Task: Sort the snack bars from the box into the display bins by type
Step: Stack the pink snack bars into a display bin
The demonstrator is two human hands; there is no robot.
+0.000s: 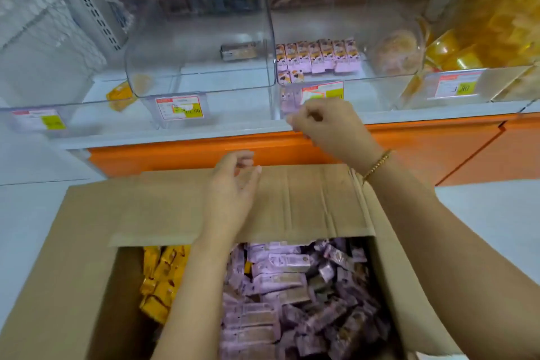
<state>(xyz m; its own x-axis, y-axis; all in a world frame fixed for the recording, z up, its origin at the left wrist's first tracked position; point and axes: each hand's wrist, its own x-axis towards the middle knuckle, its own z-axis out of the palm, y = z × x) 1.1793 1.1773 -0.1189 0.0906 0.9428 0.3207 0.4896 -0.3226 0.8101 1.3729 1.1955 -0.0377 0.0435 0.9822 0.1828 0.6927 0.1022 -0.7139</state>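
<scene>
Both hands are empty with fingers loosely curled: the left hand (233, 196) over the far flap of the near box (73, 242) of purple bars (277, 286) and yellow bars (159, 280), the right hand (324, 123) at the front of the clear bin (365, 23) holding a purple row (317, 57).

Head-worn view looks forward and down, close over the box (306, 199) toward bins (163, 38).

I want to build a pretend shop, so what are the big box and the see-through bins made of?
The box looks like brown corrugated cardboard, matte, with creased flaps. The bins look like clear hard plastic, probably acrylic, glossy: the purple snack bars show through the curved walls.
</scene>
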